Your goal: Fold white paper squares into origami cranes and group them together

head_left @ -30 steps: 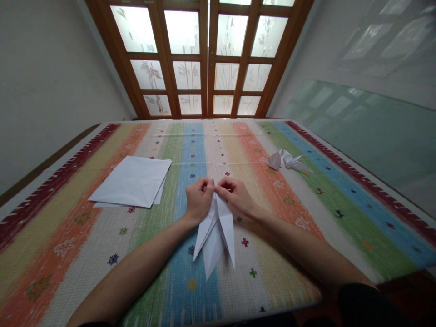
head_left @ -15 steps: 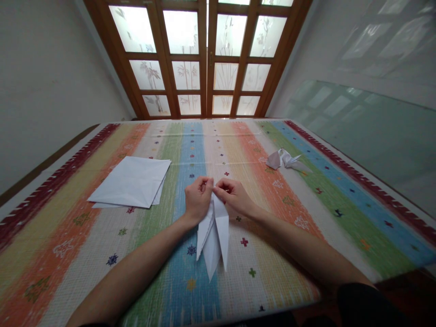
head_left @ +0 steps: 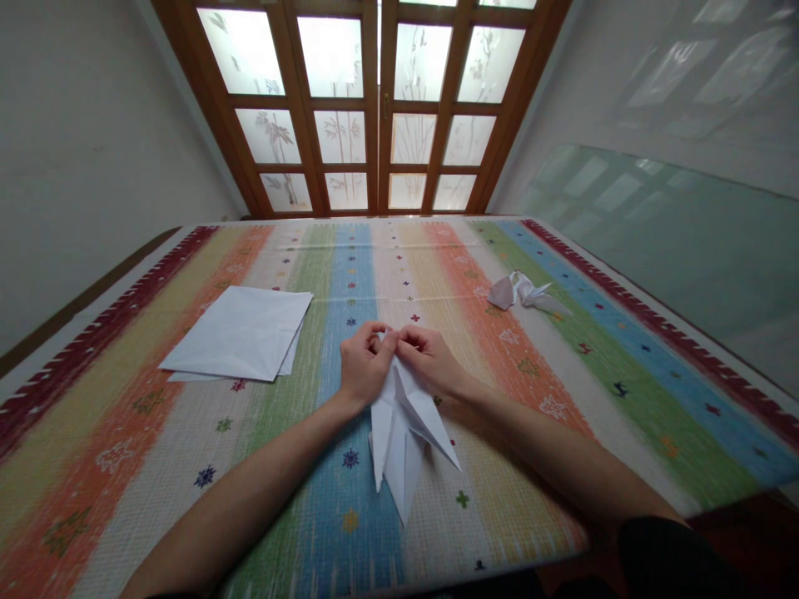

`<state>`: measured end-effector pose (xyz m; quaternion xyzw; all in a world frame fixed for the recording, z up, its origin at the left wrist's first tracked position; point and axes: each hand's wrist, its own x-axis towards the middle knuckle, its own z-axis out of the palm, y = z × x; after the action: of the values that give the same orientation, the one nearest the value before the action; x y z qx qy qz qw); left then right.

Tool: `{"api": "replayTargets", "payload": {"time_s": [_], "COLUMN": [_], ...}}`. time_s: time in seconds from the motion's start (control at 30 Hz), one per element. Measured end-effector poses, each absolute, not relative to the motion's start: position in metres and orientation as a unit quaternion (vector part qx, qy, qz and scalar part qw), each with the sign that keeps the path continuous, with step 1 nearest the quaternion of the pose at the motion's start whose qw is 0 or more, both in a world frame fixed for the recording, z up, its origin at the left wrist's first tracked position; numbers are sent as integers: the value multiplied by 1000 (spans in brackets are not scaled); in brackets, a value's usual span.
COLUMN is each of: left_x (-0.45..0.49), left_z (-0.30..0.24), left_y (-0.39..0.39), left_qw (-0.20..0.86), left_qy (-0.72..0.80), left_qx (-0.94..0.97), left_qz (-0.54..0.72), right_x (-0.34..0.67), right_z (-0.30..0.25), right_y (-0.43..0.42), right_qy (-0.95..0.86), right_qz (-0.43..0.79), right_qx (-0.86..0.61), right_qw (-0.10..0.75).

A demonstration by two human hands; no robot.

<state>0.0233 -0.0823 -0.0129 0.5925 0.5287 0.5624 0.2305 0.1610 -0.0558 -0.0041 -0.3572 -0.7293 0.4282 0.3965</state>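
Observation:
A partly folded white paper model (head_left: 403, 428) with long pointed flaps hangs just above the striped tablecloth (head_left: 156, 449) at the centre. My left hand (head_left: 363, 363) and my right hand (head_left: 428, 356) sit side by side, both pinching the top tip of the paper with closed fingers. The flaps point toward me, and one juts out to the right.
A small stack of flat white paper sheets (head_left: 240, 334) lies to the left. A finished folded white paper figure (head_left: 524, 293) rests at the right rear. Wooden glazed doors (head_left: 374, 100) stand beyond the table's far edge. A glass panel (head_left: 687, 233) leans along the right wall.
The paper's lower flaps have spread apart, with one flap swinging out to the right. Both hands have stayed at the top tip, shifting only slightly.

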Motion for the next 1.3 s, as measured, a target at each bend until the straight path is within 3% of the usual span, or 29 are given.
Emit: {"api": "replayTargets", "payload": {"time_s": [0.3,0.43,0.6,0.83,1.13,1.3], "left_x": [16,15,8,-10,-24,-31], "left_z": [-6,-8,-15,-27,-33,-35], "left_y": [-78,-77,-70,-53,-45,-44], "left_qw": [186,182,272,272,232,182], "left_qy": [546,547,474,436,433,438], "left_qx": [541,521,548,727,798,816], "left_qz": [613,629,634,456,349,330], "right_x": [163,163,171,194,207,204], "right_z": [-12,-14,-12,-21,-29,-31], "right_y": [-57,-57,-47,-17,-25,-38], "right_qy": [-757,-788,-788,-774,-846,-876], "right_qz": [467,404,327,250,275,207], "right_qx": [-320,-316,-345,-355,-290,-277], "right_qw": [328,340,390,462,354,337]}}
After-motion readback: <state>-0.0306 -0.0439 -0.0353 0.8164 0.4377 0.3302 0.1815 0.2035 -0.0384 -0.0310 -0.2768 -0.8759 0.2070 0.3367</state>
